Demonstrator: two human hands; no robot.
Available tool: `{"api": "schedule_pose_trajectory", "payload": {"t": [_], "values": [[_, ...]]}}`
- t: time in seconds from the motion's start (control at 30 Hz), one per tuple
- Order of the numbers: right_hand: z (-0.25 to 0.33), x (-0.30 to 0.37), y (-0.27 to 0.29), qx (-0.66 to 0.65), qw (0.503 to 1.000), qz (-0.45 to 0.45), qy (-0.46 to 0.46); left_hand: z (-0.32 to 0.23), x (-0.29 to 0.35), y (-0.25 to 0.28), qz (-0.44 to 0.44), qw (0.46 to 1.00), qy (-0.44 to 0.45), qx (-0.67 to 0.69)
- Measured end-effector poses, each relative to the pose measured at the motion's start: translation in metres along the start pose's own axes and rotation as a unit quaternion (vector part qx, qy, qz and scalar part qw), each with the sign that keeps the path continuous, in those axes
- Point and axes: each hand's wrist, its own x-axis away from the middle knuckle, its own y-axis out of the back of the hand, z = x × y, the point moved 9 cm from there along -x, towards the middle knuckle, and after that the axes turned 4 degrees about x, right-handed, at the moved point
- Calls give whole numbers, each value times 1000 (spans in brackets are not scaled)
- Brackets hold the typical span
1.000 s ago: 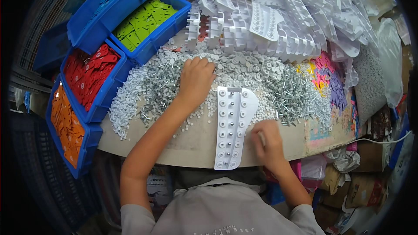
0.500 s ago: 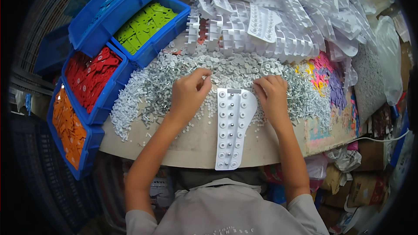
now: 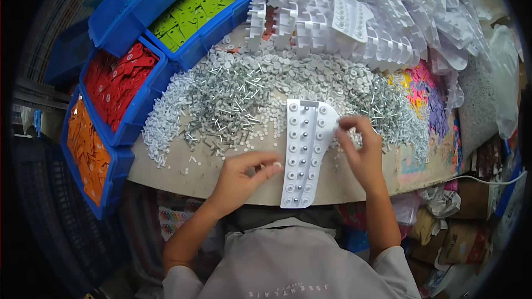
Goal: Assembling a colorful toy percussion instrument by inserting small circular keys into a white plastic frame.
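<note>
So the room's looking pretty packed, and this grey-beige bench (image 3: 166,174) is carrying heaps of little parts. Left hand (image 3: 244,180) first: its grip is nearly closed, thumb and index fingertip coming close together and seemingly pinching a small white cap (image 3: 277,164), just off the panel's left edge. That hand's a bit blurry, fair warning. The right hand (image 3: 363,147) is hovering by the panel's right edge with thumb and index finger curling toward each other; can't tell whether that grip is holding anything.

Between the two, the white panel (image 3: 311,152) is lying on the bench near its front edge, showing a round fitting row down each side and metal studs running along the middle.

Past the hands, loose metal pins (image 3: 227,102) are spreading out on the left, with white pins (image 3: 166,124) sitting beside them and white discs (image 3: 327,69) piling up behind the panel. Further out, blue bins (image 3: 138,112) are holding green, red and orange pieces, more white panels (image 3: 343,19) are stacking up at the back, and purple pieces (image 3: 438,113) are lying off right near a clear plastic bag (image 3: 504,83).
</note>
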Motion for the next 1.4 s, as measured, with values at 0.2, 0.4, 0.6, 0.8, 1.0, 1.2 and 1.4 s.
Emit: {"api": "schedule_pose_trajectory", "payload": {"t": [0.2, 0.4, 0.6, 0.8, 1.0, 1.2, 1.4], "values": [[24, 68, -23, -41, 984, 174, 8, -3, 21, -22, 57, 984, -49, -161], [23, 83, -34, -64, 981, 185, -2, -23, 21, 9, -80, 937, -171, -295], [24, 87, -44, -31, 983, 183, 10, -12, 22, -25, 28, 979, -129, -156], [25, 93, -45, 13, 990, 130, 59, -6, 26, -49, 50, 969, -154, -184], [30, 106, -46, 71, 986, 62, 140, 4, 25, -46, 25, 978, -97, -184], [27, 93, -40, 1, 978, 86, 193, -9, 40, -49, 10, 906, -291, -306], [-1, 4, -1, 161, 975, -93, 122, -19, 40, -48, 1, 890, -334, -309]]}}
